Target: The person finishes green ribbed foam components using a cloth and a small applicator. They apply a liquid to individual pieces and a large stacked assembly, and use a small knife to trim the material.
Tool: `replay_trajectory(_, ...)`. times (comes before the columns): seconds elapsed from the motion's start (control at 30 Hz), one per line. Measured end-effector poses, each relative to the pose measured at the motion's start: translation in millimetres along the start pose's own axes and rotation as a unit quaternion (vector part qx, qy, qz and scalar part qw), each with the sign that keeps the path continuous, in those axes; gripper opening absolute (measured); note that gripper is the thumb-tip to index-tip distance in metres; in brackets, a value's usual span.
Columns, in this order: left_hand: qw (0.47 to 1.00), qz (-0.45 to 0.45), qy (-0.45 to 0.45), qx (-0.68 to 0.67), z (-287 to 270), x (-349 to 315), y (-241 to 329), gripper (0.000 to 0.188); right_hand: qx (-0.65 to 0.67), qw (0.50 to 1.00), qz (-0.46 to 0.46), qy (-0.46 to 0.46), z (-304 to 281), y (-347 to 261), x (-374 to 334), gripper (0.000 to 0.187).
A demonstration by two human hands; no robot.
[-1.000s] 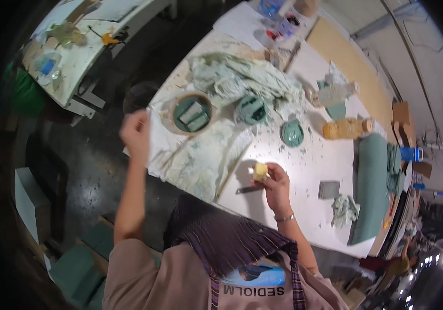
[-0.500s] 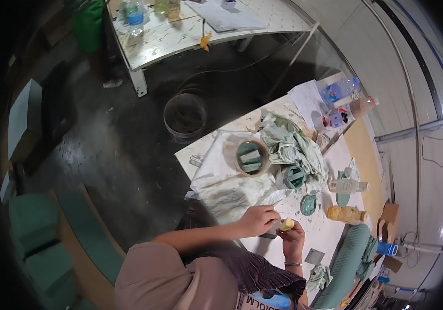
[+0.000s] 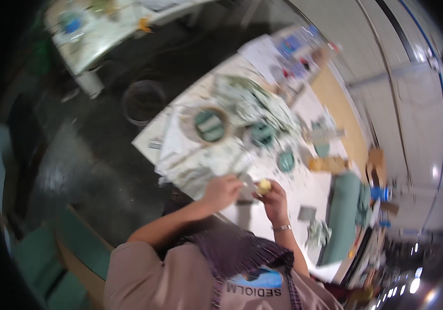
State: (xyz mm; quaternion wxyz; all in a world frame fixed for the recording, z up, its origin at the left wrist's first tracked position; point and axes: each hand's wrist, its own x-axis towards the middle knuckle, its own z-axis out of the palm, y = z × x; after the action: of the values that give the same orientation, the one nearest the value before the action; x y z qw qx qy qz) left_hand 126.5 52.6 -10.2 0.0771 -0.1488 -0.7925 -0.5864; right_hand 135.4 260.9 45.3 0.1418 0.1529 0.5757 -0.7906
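The right hand [image 3: 274, 198] has its fingers clamped on a yellow piece [image 3: 264, 186], held just above the white table [image 3: 299, 192], near its front edge. The piece is small, stubby and pale yellow, brighter than the muted greens around it. The left hand [image 3: 222, 193] is close beside it; blur makes it impossible to tell whether its fingers are together or apart. Farther back on the table sits a green lump [image 3: 286, 161].

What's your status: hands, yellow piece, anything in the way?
Right hand holding yellow piece. Left hand close by, grip too blurred to tell. Grey block to the right hand's right, not touching it.
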Motion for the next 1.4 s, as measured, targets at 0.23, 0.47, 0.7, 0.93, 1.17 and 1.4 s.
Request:
replay_trajectory(0.23,0.983,0.099,-0.1,0.114,1.9,6.9,17.1,0.015,0.062,0.998,-0.008,0.003,-12.5,8.4,-8.7,0.035)
replay_trajectory(0.47,0.94,0.178,-0.199,0.212,30.9,7.7,21.8,0.02,0.137,0.99,-0.014,0.023,-39.1,18.7,-29.3,0.036)
replay_trajectory(0.7,0.922,0.253,-0.166,0.243,41.4,7.6,11.0,0.008,0.157,0.985,-0.038,0.065,-46.0,23.0,-51.3,0.039)
replay_trajectory(0.93,0.94,0.157,-0.2,0.228,41.1,24.8,20.3,0.007,0.134,0.986,-0.074,0.073,-44.2,24.4,-58.4,0.042)
replay_trajectory(1.17,0.974,0.148,-0.17,0.021,37.3,54.7,69.1,0.017,0.079,0.995,-0.042,0.04,-43.4,16.0,-60.2,0.044)
replay_trajectory(1.4,0.947,0.213,-0.24,0.033,37.0,54.2,62.9,0.016,0.101,0.995,-0.017,0.001,-37.5,11.7,-59.2,0.038)
